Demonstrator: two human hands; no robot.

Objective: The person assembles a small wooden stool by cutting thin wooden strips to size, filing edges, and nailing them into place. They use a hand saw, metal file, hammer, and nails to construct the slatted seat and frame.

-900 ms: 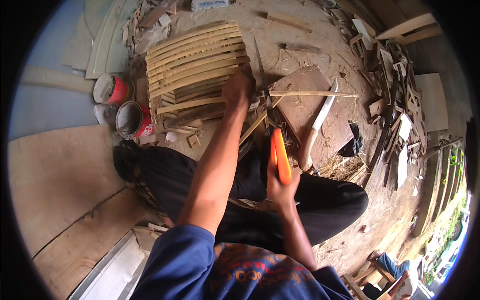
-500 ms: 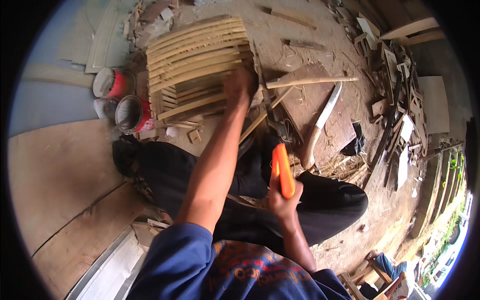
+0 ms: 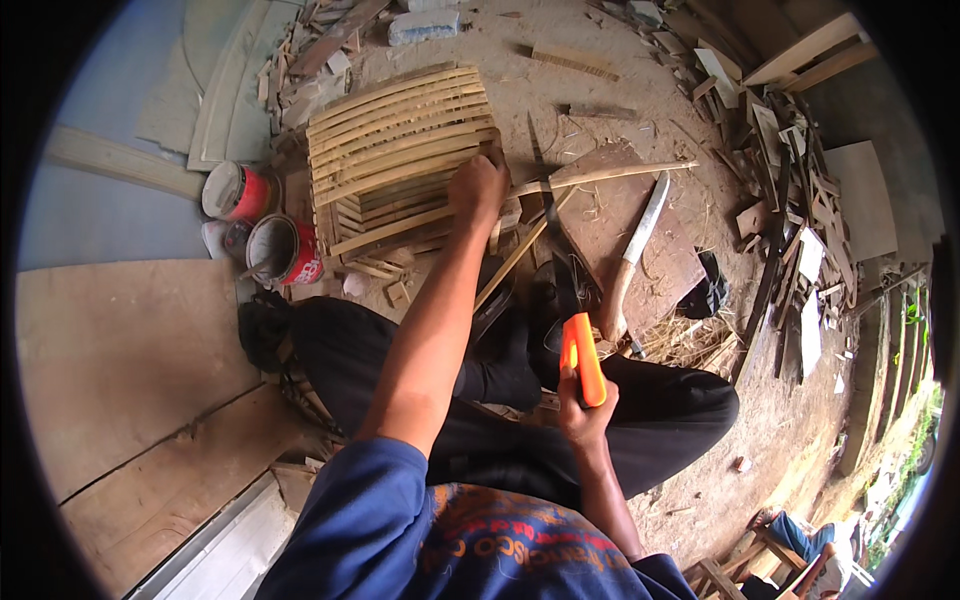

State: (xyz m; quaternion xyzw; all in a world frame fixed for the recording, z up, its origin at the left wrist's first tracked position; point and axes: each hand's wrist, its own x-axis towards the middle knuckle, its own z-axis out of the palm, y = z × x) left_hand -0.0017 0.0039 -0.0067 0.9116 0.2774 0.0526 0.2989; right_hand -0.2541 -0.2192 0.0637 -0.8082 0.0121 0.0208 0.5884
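Note:
My left hand (image 3: 478,186) is closed at the right edge of a slatted bamboo crate (image 3: 400,145), gripping a strip there. This light strip (image 3: 620,172) sticks out to the right past my fingers. My right hand (image 3: 584,412) grips the orange handle of a hand saw (image 3: 588,362). Its dark, narrow blade points away from me and crosses the strip just right of the crate. Whether the teeth are cutting in cannot be made out. A large knife (image 3: 646,222) with a wooden handle lies on a brown board (image 3: 672,262) to the right of the saw.
Two red-and-white buckets (image 3: 283,250) stand left of the crate. Scrap wood (image 3: 790,190) is piled along the right side. A pale block (image 3: 424,27) lies at the far end. My bent legs (image 3: 650,410) frame the near floor. Another person's leg (image 3: 795,537) shows at the lower right.
The saw has been drawn back toward me with my right hand, and more blade shows. My left hand stays on the strip at the crate. The whole view has shifted slightly.

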